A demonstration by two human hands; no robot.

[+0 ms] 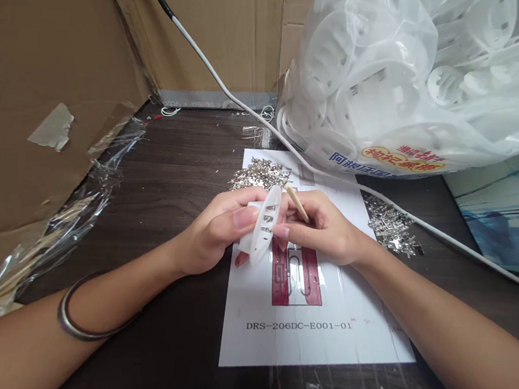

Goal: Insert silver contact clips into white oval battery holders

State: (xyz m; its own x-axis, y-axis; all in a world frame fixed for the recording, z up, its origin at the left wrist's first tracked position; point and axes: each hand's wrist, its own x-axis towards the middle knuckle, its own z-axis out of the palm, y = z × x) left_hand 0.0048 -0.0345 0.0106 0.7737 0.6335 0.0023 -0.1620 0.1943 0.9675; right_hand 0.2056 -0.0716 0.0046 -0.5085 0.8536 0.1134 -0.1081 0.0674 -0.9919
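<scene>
My left hand (223, 228) is closed around a white round plastic part (261, 244), held on edge with its face turned to the right. Small metal pieces (268, 219) sit in slots on that face. My right hand (321, 226) is closed on a thin wooden stick (298, 203), gripped between the fingers. Its thumb reaches to the face of the white part, near the lowest metal piece. Both hands are above a printed sheet (317, 349) with a red-marked diagram (297, 279).
A pile of small metal pieces (261, 175) lies behind the hands, another metal pile (390, 227) to the right. A clear plastic bag (370, 107) of white parts stands at the back right. A white cable (232, 97) crosses the dark table (174, 161); cardboard (48, 42) walls the left.
</scene>
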